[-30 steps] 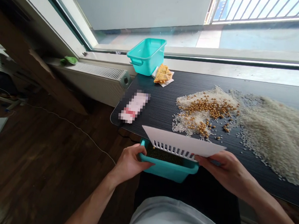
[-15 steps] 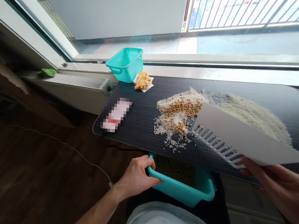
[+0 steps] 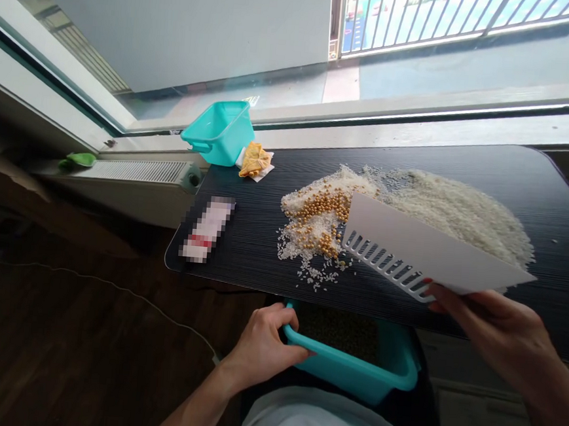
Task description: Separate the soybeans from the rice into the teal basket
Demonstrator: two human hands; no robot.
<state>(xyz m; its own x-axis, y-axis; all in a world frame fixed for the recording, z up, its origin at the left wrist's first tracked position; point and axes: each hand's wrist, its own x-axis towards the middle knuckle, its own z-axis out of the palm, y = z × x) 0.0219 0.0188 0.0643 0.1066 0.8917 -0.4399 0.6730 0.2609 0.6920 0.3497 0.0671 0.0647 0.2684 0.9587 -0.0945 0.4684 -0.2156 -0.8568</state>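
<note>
My left hand grips the near left corner of a turquoise bin, which rests below the table's front edge with small dark greenish grains inside. In my right hand is a white slotted scoop, held by its near edge over the tabletop, its row of slots toward me. The scoop's far left end hangs beside golden-brown beans mixed with white rice. Behind the scoop spreads a larger pile of pale rice, partly hidden by it. I cannot see what lies on the scoop's underside.
The dark table stands against a window sill. A second turquoise bin sits at its back left, beside a yellow crumpled cloth on white paper. A blurred-out pinkish packet lies at the left. A radiator stands further left.
The scoop and my right hand have moved slightly left. My left hand keeps its hold on the bin's corner. The whole view has shifted and tilted a little.
</note>
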